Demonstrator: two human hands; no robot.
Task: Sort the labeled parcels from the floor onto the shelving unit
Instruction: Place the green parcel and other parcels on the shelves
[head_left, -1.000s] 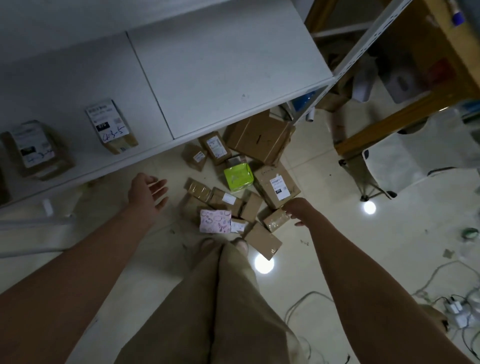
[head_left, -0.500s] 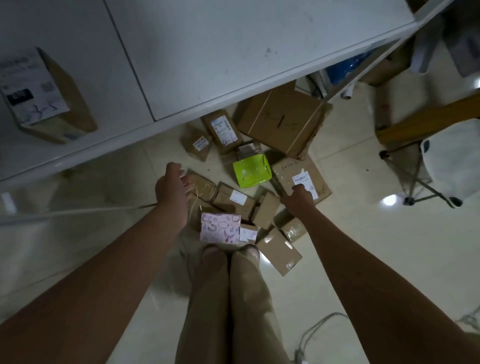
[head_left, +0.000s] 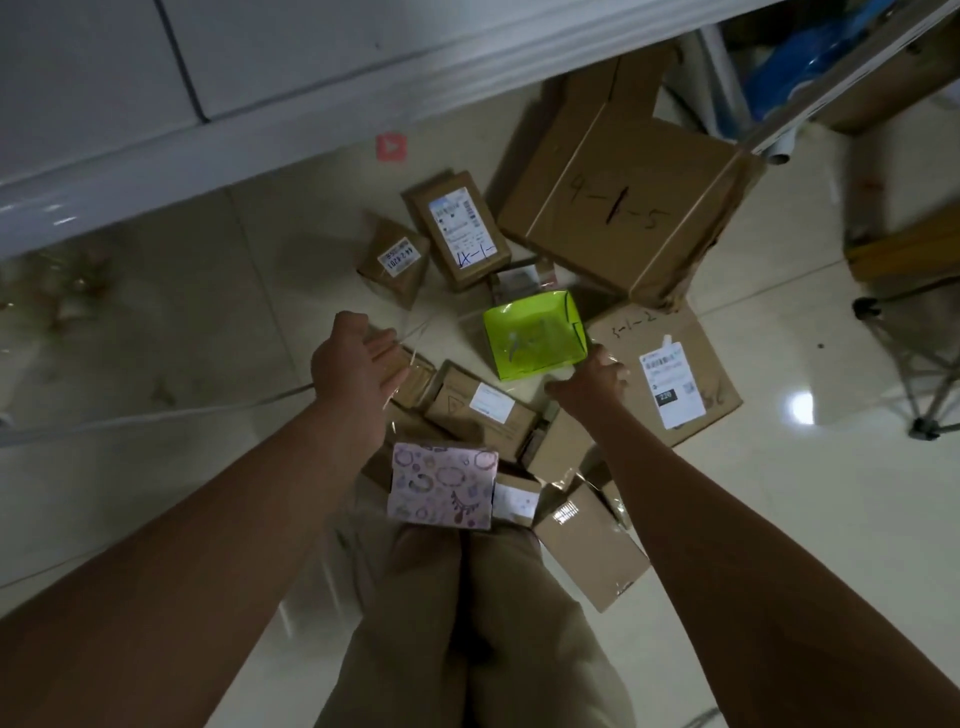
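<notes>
in the last second you have bent down toward the floor (head_left: 171, 322), and the pile of parcels (head_left: 483, 415) is now much closer in the view. the shelving unit (head_left: 234, 140) shows only its front edge at the top, and the labeled parcels that stood on it at the left are now out of view. your left hand was lifted in the air, away from the pile, and it has come down to the pile's left side. your right hand has left the small taped parcel near your feet and moved up toward the green box. i judge from this that you are reaching for the next parcel to sort. many parcels are lying on the floor, so the task is far from its end.

your left hand (head_left: 358, 364) is open, with the fingers nearly straight and close together and the palm turned to the right. it hovers at the small brown box (head_left: 418, 376) on the left edge of the pile. i cannot tell if it already touches this box, but it holds nothing.

further right, the green box (head_left: 535, 335) lies in the middle of the pile, not yet lifted. your right hand (head_left: 589, 387) is at its lower right corner, between the green box and the flat brown box (head_left: 675, 374) marked "5-1-2". you see this hand from the back and the fingertips are partly hidden. so i cannot tell if it is open or already gripping one of the two boxes.
</notes>
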